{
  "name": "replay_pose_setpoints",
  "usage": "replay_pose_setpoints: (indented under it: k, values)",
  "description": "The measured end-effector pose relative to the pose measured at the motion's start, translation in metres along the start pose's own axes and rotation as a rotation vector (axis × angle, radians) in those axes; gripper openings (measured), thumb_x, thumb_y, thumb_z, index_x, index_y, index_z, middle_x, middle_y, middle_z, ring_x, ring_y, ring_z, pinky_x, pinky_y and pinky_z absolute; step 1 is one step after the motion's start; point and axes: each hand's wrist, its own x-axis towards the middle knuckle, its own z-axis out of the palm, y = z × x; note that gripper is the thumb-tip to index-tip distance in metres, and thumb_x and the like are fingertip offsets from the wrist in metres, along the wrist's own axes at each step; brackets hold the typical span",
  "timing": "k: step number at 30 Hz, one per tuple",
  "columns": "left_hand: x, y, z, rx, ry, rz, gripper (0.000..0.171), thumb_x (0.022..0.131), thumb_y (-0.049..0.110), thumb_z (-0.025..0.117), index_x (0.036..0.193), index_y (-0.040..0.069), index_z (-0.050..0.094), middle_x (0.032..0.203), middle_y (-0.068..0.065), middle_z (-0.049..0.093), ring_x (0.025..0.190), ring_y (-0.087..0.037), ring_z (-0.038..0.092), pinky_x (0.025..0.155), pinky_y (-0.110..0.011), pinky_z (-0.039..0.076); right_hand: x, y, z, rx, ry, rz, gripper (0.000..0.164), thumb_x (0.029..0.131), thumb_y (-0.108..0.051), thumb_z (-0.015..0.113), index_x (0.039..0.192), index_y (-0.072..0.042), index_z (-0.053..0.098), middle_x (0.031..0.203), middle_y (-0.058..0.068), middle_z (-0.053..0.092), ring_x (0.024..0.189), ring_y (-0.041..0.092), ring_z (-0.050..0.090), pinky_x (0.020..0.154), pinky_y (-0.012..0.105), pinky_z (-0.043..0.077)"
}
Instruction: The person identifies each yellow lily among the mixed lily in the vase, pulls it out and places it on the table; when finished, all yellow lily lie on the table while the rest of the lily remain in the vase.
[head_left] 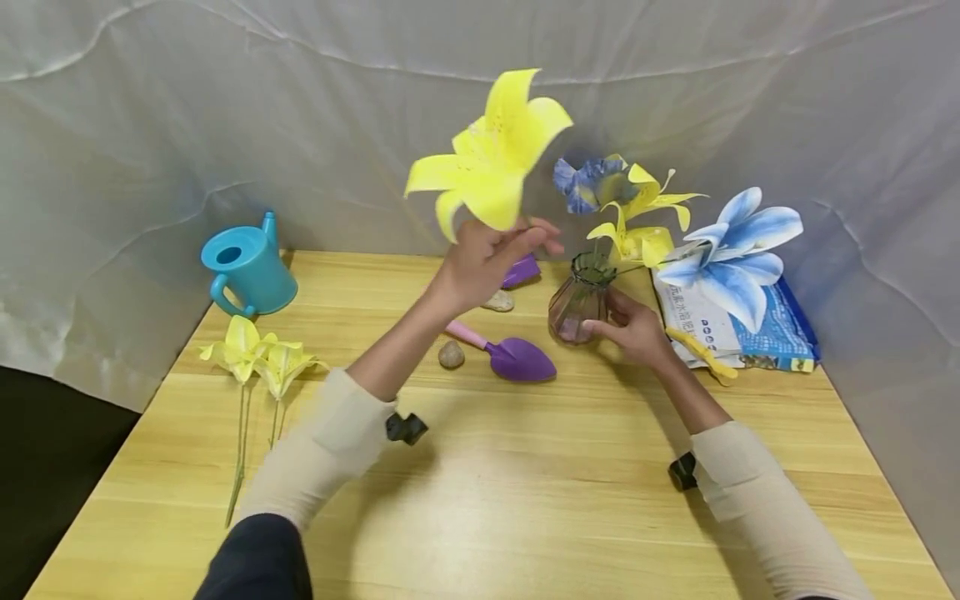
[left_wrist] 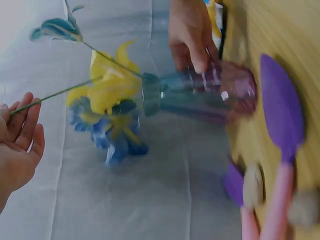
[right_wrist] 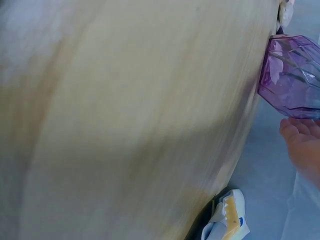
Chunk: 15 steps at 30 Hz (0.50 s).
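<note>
Brace the vase point(head_left: 577, 310) at one o'clock on the table point(head_left: 540, 467) with curled right hand point(head_left: 633, 329), and ease the yellow lily point(head_left: 495, 154), pinched by its stem point(left_wrist: 56, 95) in left hand point(head_left: 489, 260) at twelve, straight into the neck point(head_left: 592, 267).

Glossy vase point(head_left: 576, 315), perhaps glass, wood-grain tabletop point(head_left: 525, 492), smooth plastic watering can point(head_left: 262, 275)
</note>
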Motion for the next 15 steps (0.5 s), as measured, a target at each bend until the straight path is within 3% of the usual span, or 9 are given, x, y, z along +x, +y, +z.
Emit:
replay_pose_setpoints:
  k: [2, 5, 11, 13, 15]
  values:
    - [-0.013, 0.007, -0.013, 0.068, -0.002, -0.056, 0.018, 0.091, 0.003, 0.046, 0.091, -0.003, 0.063, 0.084, -0.010, 0.066, 0.060, -0.005, 0.053, 0.051, -0.017, 0.041, 0.001, 0.004, 0.000, -0.010, 0.000, 0.009, 0.073, 0.079, -0.023, 0.067, 0.136, -0.003, 0.026, 0.133, 0.021, 0.033, 0.117, 0.037, 0.037, 0.092, 0.041, 0.037]
    - [-0.037, 0.009, -0.031, 0.092, -0.029, -0.212, 0.020, 0.091, 0.010, 0.047, 0.085, 0.000, 0.064, 0.080, -0.008, 0.066, 0.066, -0.008, 0.059, 0.054, -0.018, 0.045, 0.002, 0.008, 0.001, -0.024, 0.005, 0.020, 0.075, 0.077, -0.027, 0.068, 0.136, -0.005, 0.028, 0.134, 0.017, 0.035, 0.118, 0.033, 0.038, 0.092, 0.038, 0.038]
    - [-0.103, -0.019, -0.065, 0.149, -0.101, -0.504, 0.027, 0.090, 0.027, 0.049, 0.082, 0.007, 0.065, 0.072, -0.001, 0.064, 0.058, -0.015, 0.058, 0.049, -0.026, 0.047, 0.002, 0.010, 0.001, -0.043, 0.029, 0.036, 0.073, 0.075, -0.030, 0.069, 0.135, -0.008, 0.032, 0.134, 0.013, 0.038, 0.117, 0.028, 0.042, 0.090, 0.034, 0.041]
    - [-0.127, -0.027, -0.073, 0.121, -0.115, -0.583, 0.027, 0.091, 0.026, 0.049, 0.084, 0.006, 0.065, 0.073, -0.003, 0.065, 0.066, -0.019, 0.059, 0.062, -0.033, 0.051, 0.003, 0.010, 0.001, -0.042, 0.027, 0.039, 0.073, 0.076, -0.031, 0.069, 0.135, -0.009, 0.032, 0.134, 0.013, 0.037, 0.117, 0.029, 0.041, 0.090, 0.035, 0.041]
    - [-0.150, -0.032, -0.080, 0.066, -0.135, -0.670, 0.026, 0.091, 0.023, 0.048, 0.084, 0.004, 0.064, 0.075, -0.007, 0.065, 0.067, -0.023, 0.060, 0.063, -0.037, 0.052, 0.002, 0.012, 0.001, -0.034, 0.019, 0.043, 0.074, 0.076, -0.031, 0.068, 0.136, -0.008, 0.031, 0.134, 0.014, 0.036, 0.117, 0.030, 0.041, 0.090, 0.036, 0.040]
